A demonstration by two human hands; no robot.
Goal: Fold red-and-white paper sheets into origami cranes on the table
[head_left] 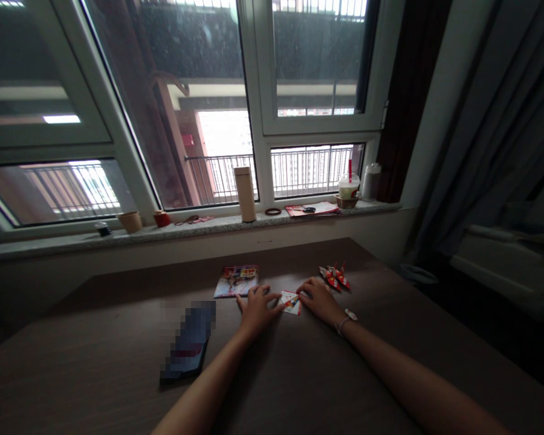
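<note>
A small piece of folded paper (pixel 291 303), white with red and coloured print, lies on the table between my hands. My left hand (pixel 257 310) holds its left edge with the thumb and a fingertip, the other fingers spread over the table. At the paper's upper right edge, the fingertips of my right hand (pixel 320 300) grip it, with the fingers bent. A bracelet circles my right wrist. Just beyond the right hand lie red and white folded paper pieces (pixel 335 277) with pointed ends. A colourful printed booklet (pixel 238 281) is beside the left hand's fingers.
A dark phone (pixel 188 344), partly pixelated, lies on the brown table (pixel 109 338) left of my left forearm. Along the windowsill (pixel 199 229) stand a beige flask (pixel 245 194), a paper cup (pixel 130 222), a drink cup with a red straw (pixel 348 186), and scissors (pixel 308 209) on red-edged papers.
</note>
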